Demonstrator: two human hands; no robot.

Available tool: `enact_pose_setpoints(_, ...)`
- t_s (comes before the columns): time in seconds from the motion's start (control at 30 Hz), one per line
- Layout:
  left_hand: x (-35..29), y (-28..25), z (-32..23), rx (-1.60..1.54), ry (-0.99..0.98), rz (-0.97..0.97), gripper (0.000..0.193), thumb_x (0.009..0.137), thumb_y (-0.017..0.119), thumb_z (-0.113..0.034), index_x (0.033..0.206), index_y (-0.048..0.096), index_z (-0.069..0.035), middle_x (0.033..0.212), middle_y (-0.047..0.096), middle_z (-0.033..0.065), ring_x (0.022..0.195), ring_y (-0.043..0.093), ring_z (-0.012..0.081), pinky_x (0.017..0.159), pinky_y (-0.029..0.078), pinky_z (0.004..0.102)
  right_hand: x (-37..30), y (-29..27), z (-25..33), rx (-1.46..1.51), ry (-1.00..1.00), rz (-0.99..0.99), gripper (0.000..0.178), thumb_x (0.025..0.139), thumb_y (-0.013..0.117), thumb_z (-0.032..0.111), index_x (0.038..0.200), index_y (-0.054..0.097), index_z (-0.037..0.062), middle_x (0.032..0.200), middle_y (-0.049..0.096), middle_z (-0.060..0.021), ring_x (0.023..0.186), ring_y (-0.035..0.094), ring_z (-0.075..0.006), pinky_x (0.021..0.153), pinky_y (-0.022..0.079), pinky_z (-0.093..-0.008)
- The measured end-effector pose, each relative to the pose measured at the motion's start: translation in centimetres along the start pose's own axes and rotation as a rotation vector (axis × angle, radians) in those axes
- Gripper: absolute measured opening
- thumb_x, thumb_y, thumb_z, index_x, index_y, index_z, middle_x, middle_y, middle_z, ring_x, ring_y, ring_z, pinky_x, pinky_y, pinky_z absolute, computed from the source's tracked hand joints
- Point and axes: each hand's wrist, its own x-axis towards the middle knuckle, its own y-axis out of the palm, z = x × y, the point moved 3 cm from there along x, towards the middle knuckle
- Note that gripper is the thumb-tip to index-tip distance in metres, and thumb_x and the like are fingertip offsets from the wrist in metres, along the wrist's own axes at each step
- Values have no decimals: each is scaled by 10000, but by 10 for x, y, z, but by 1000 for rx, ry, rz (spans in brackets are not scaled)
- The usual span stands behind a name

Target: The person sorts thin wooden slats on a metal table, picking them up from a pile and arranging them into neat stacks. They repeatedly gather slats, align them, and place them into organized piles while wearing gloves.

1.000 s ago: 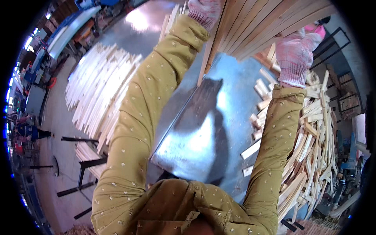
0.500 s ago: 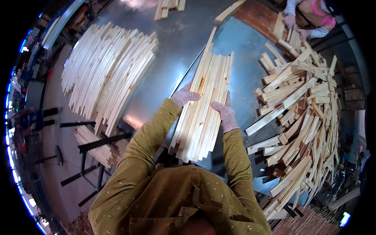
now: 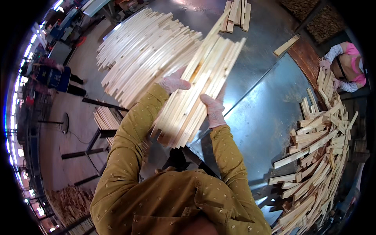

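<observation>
Between my two gloved hands is a bundle of pale wooden strips (image 3: pixel 199 84), lying side by side and tilted up to the right, with one strip sticking out at the far end. My left hand (image 3: pixel 175 81) grips its left edge, thumb on top. My right hand (image 3: pixel 214 106) clasps the right edge, its thumb also over the top; the other fingers are mostly hidden. Just left of the bundle lies a wide layer of neatly lined-up wooden strips (image 3: pixel 147 51), close to my left hand. The bundle's far end overlaps this layer in view.
A loose heap of wooden strips (image 3: pixel 317 156) covers the right side of the metal table (image 3: pixel 258 94). A few strips (image 3: pixel 237 15) lie at the far edge. At the far right, another person (image 3: pixel 346 64) handles strips. A second person (image 3: pixel 55 78) stands at far left near a black metal frame (image 3: pixel 92 145).
My hands have carried the bundle left toward the lined-up layer, and its slant has increased. My view has turned left, so the heap appears farther right.
</observation>
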Motion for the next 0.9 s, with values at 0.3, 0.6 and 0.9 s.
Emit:
enact_pose_setpoints(0.3, 23, -156, 37, 502, -157, -70, 1008, 771, 801, -151, 1570, 205, -2, 1569, 341, 237, 1478, 284, 312, 1196, 242, 346, 53, 80, -126, -839, 422, -245, 1283, 722, 825, 335, 1601, -80, 105, 1390, 534, -285, 1211, 590, -354, 987, 481, -353)
enact_pose_setpoints(0.6, -62, -238, -52, 321, 75, -37, 927, 697, 726, -159, 1503, 315, 45, 1293, 568, 167, 1164, 562, 279, 1024, 448, 360, 47, 96, -123, -935, 448, -55, 1259, 815, 751, 551, 1586, -126, 79, 1274, 629, -260, 1173, 627, -340, 972, 480, -344)
enact_pose_setpoints(0.9, -123, -159, -66, -139, -9, -148, 1080, 612, 940, -457, 1442, 395, -33, 1089, 630, 50, 929, 611, 138, 778, 523, 281, 49, 118, -117, -1151, 739, 37, 1223, 825, 698, 608, 1592, -72, 48, 1246, 641, -216, 1125, 649, -288, 971, 490, -358)
